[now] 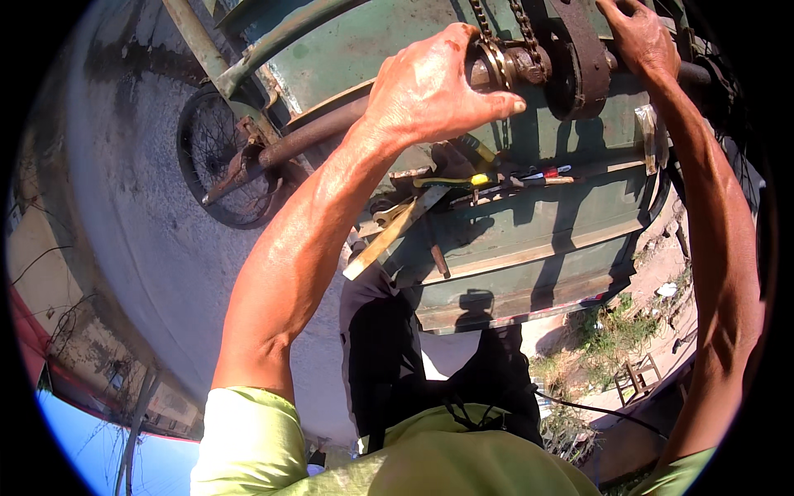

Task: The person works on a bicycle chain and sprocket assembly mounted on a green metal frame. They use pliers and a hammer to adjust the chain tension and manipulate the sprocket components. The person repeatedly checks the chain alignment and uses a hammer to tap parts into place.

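My left hand [430, 87] is beside a toothed sprocket [499, 64] on a rusty axle [327, 124], its thumb stretched out and apart from the fingers. Some fingertips are hidden behind the hand. A greasy chain [529, 29] runs up from the axle beside that sprocket. To the right sits a brown, rusty drum with a band around it [577, 70]. Beyond the drum, my right hand [643, 41] is raised at the top edge, thumb and finger apart with a gap between them. Nothing shows in it, though its fingertips are partly cut off.
Below the axle, a green metal panel [513, 240] carries a yellow-handled tool [451, 180], a red-and-white screwdriver-like tool [546, 174], a wooden strip [393, 236] and a rusty rod [437, 252]. A spoked wheel [188, 157] stands at left. Weeds [616, 335] grow at lower right.
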A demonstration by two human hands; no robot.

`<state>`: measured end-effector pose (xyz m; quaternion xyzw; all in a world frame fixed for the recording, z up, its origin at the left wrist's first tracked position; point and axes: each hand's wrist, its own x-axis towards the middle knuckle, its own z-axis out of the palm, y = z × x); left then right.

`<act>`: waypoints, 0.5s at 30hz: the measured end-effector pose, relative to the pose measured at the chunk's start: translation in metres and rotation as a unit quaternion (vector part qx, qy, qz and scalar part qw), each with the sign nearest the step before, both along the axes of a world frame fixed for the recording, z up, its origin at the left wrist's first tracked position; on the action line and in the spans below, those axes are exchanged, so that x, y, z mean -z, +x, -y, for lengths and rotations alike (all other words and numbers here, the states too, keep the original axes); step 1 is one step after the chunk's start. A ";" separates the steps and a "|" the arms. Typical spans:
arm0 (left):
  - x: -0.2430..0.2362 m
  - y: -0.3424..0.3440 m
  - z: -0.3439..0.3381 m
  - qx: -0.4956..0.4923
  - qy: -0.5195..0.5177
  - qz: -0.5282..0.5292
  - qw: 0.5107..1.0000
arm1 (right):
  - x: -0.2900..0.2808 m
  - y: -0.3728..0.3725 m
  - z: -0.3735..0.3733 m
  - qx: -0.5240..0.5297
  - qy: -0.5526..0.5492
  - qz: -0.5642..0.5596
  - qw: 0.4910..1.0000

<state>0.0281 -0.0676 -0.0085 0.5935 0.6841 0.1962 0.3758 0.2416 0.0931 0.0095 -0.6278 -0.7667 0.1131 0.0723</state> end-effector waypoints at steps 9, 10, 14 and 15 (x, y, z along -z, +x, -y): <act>0.003 -0.018 0.001 -0.053 -0.020 0.209 0.976 | 0.023 0.024 -0.038 -0.038 0.012 0.016 0.999; 0.004 -0.016 -0.001 -0.057 -0.013 0.193 0.979 | 0.028 0.032 -0.044 -0.040 0.019 0.039 0.998; -0.003 -0.022 -0.011 -0.103 -0.088 0.244 0.960 | 0.041 0.047 -0.054 -0.039 0.016 0.085 0.995; -0.003 -0.021 -0.011 -0.097 -0.059 0.228 0.967 | 0.042 0.048 -0.055 -0.034 0.017 0.085 0.996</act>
